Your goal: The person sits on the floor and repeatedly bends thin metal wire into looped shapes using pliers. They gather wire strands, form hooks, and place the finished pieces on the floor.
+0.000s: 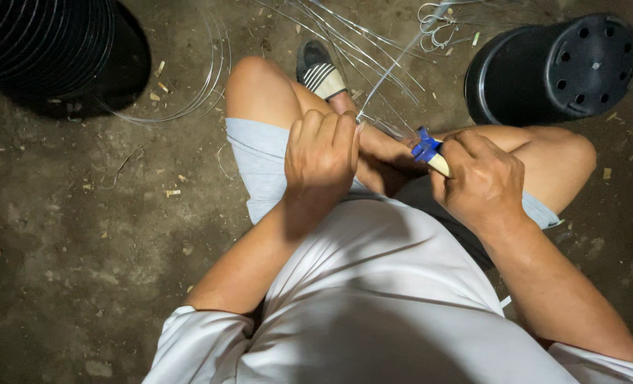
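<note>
1. The left hand [321,153], at the centre of the frame, is clenched around one end of a thin silvery wire [391,70]; the wire runs from the fist toward the upper right of the frame.
2. The right hand [481,181], right of centre, grasps a tool with a blue head and pale handle [429,151]; its fingers are wrapped tight around it.
3. The wire looks light, springy and slippery, stiff enough to hold a curve; a firm grip close to the tool's head seems the best hold.
4. More loose wires [331,28] lie on the dirt floor [82,249]; a black plastic pot [555,67] lies on its side at upper right; stacked pots [43,39] sit at upper left.
</note>
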